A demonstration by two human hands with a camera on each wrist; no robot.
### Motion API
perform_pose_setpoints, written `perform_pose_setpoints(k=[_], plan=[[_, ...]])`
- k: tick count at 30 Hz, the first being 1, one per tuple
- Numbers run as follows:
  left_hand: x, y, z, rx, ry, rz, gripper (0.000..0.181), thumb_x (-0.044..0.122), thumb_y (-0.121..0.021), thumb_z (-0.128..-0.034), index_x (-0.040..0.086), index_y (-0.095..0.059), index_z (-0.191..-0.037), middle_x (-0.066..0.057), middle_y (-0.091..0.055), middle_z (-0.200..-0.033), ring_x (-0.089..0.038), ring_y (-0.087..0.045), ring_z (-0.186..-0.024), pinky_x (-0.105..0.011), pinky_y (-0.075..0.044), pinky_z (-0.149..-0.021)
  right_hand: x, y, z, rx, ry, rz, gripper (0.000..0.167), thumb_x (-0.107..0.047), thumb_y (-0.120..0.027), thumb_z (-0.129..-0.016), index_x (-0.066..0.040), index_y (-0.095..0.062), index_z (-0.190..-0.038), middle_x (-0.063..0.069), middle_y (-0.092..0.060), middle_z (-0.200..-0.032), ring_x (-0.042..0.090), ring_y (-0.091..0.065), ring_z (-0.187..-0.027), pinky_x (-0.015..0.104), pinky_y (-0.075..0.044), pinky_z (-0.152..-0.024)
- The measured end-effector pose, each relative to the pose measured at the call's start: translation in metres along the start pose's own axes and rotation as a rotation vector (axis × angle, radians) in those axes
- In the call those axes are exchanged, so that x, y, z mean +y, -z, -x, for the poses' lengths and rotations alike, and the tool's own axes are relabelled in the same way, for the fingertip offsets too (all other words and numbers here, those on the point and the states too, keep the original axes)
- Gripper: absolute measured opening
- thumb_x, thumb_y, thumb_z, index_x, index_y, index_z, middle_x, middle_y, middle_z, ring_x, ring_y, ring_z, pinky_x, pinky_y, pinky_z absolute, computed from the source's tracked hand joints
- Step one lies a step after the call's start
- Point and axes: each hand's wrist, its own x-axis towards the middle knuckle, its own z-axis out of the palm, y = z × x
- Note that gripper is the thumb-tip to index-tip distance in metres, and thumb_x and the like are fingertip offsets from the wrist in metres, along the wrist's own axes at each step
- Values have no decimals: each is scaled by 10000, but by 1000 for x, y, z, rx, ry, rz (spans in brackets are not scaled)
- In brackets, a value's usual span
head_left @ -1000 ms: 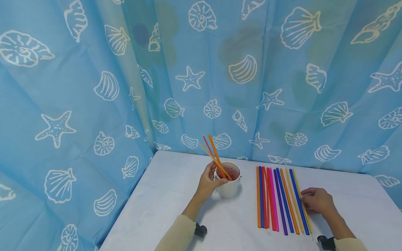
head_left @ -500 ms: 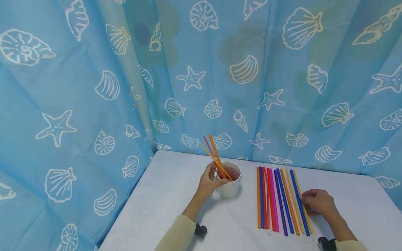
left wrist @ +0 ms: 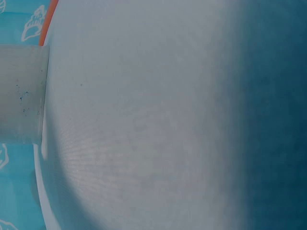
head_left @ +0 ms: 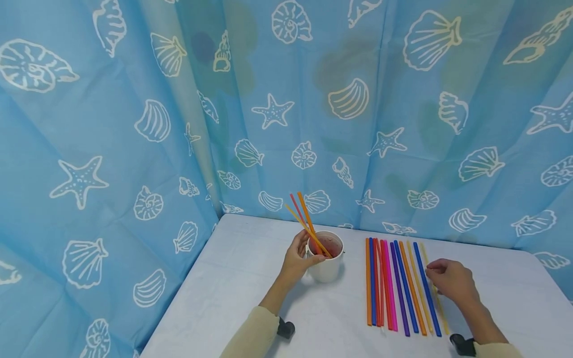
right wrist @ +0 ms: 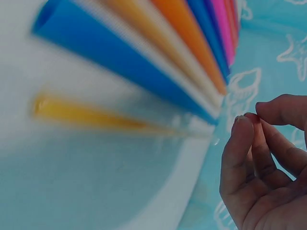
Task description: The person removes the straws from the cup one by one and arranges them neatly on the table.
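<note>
My left hand [head_left: 297,261] grips the rim of a small white bucket [head_left: 326,271], thumb at the front and fingers at its left side. Orange, yellow-orange and red straws [head_left: 302,211] lean out of the bucket. In the left wrist view only the bucket's side [left wrist: 21,96] and an orange straw [left wrist: 48,24] show. My right hand [head_left: 454,281] hovers just above a yellow straw [head_left: 440,313] at the right end of a row. In the right wrist view its bent fingers [right wrist: 235,148] come close to each other, with nothing visible between them; the yellow straw [right wrist: 91,115] lies apart from them.
Several straws [head_left: 389,283] in orange, blue, red, pink, purple and yellow lie side by side on the white-covered table [head_left: 233,278]. Behind and at the left hangs a blue curtain [head_left: 286,74] printed with shells and starfish.
My right hand has let go of the yellow straw and lifted slightly up and left. That straw's near end has shifted a little right. My left hand and the bucket have stayed put.
</note>
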Motion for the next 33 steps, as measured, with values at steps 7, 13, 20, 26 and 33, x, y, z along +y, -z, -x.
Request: perform_pose_setpoints(k=[7,13,20,26,33], plan=[[0,2,0,-2,-2,-3,762,102,-763,-853,149,-351,-1493,12,-437,-1480,-158,-346,-1400,-331,-275,-1135,-33,-13,1,105,171,42,275,-196,-648,-914,41,-663,-1053,217,-656,-960,260,-614,-750,413,-570,-640],[-7,2,0,10,-2,-2,780,87,-773,-839,149,-353,-1493,1,-457,-1464,-167,-363,-1391,-341,-271,-1140,-67,-21,-7,118,293,-1,223,-209,-650,-916,-15,-694,-1018,157,-675,-947,260,-613,-784,404,-549,-645],[1,1,3,3,12,0,769,96,-770,-844,129,-354,-1489,-26,-442,-1480,-191,-354,-1400,-359,-278,-1137,-106,-36,-15,106,444,-97,140,-147,-649,-911,-45,-715,-979,100,-688,-902,265,-629,-781,326,-512,-573],[2,1,4,2,17,7,777,92,-770,-844,125,-346,-1494,-32,-437,-1481,-198,-348,-1402,-360,-259,-1145,-139,-49,-15,91,497,-130,121,-119,-671,-886,-42,-725,-963,64,-694,-850,244,-646,-754,324,-537,-578],[2,0,1,-4,2,4,781,103,-763,-852,112,-330,-1502,-31,-439,-1479,-195,-347,-1403,-357,-260,-1146,-173,-59,-10,45,547,-183,136,-105,-695,-876,-37,-717,-993,56,-686,-836,223,-631,-754,337,-567,-625]])
